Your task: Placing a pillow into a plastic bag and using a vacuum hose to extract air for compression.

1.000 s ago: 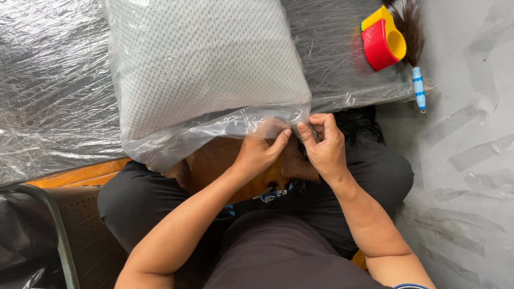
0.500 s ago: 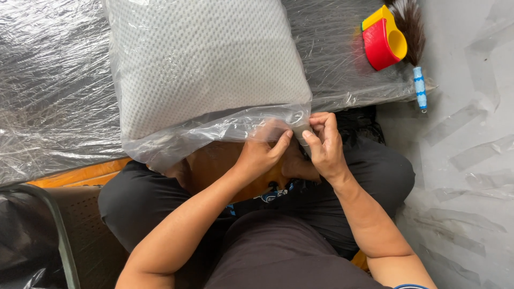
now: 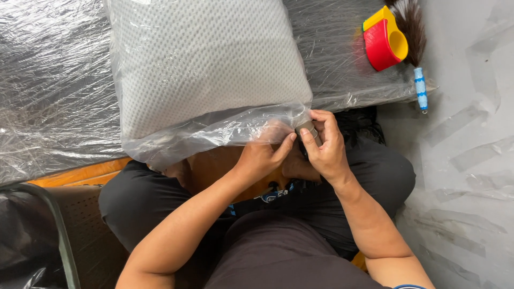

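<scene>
At the far left, near 8 o'clock, a dark bag (image 3: 21,241) with a green rim stands beside the seated person. A wide sheet of clear plastic (image 3: 53,91) covers the low table from 9 o'clock up to 1 o'clock, and it is wrinkled and shiny. Under its near edge an orange strip (image 3: 85,172) of the table shows.

In the middle, at 12 o'clock, a white pillow (image 3: 203,64) with a dotted cover lies on the sheet, inside a clear plastic bag (image 3: 214,134). The open end of the bag hangs over the table edge toward the person.

Just below the centre the left hand (image 3: 265,158) pinches the loose bag edge, fingers closed on the plastic. Touching it, a little to the right, the right hand (image 3: 324,147) is closed on the same bag edge and also grips a small grey piece (image 3: 309,130) between thumb and fingers; what this piece is, I cannot tell. Both hands rest above the lap in dark trousers (image 3: 375,176).

At 1 o'clock a red and yellow tape dispenser (image 3: 384,40) lies on the sheet, and just beside it a feather duster (image 3: 413,27) with a blue handle. The grey floor (image 3: 471,160) at 3 o'clock has strips of clear tape.
</scene>
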